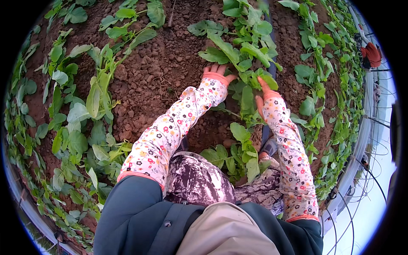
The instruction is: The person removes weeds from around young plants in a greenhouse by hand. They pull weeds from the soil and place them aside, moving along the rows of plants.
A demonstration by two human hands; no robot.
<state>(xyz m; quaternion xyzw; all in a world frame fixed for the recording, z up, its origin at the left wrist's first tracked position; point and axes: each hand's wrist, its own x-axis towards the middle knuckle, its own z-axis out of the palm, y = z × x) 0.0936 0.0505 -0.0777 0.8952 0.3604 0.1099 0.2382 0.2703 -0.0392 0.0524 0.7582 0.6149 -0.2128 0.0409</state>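
Note:
A row of leafy green plants (247, 100), which look like radish or a similar crop, grows from brown soil before me. My left hand (220, 72) is low at the left side of this row, fingers spread at the soil under a broad leaf (214, 55). Its thumb points right toward the stems. My right hand (264, 93) is on the other side of the row, index finger stretched along a bright leaf (268, 82) and thumb apart from it. Leaves partly hide the fingers of both hands. Floral sleeve covers with orange cuffs reach to both wrists.
A dark drip-irrigation hose (272, 63) runs along the row's right side. More crop rows stand left (75, 140) and right (314, 86). My shoe (269, 146) rests beside the hose. Far right, a person in red (371, 54) is near the plastic-film greenhouse wall (382, 127).

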